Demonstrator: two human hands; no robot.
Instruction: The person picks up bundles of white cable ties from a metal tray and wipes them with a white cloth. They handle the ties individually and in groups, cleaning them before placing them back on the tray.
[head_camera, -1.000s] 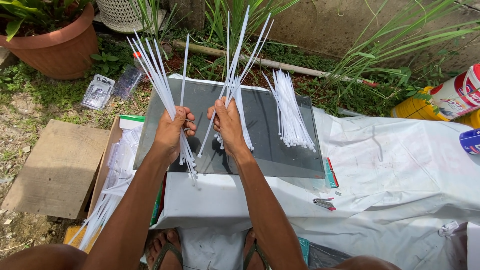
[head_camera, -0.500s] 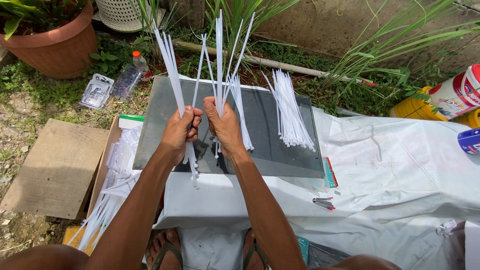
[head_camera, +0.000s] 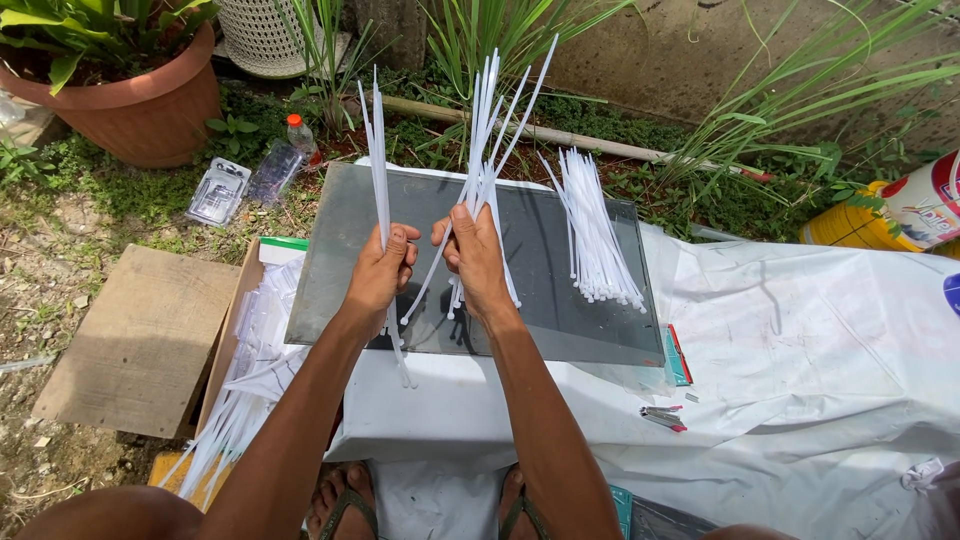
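Sorting white cable ties (head_camera: 487, 150): left hand (head_camera: 380, 275) pinching a few (head_camera: 378, 150), right hand (head_camera: 475, 262) gripping a fanned bunch (sorted pile (head_camera: 598, 235) just right).

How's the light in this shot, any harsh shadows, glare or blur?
Head view: hard sunlight from above; the left hand and right hand, each holding white plastic cable ties, throw dark shadows on the grey glass pane; the white plastic sheet looks bright, nearly washed out; everything appears sharp, with slight wide-angle bending at the edges.
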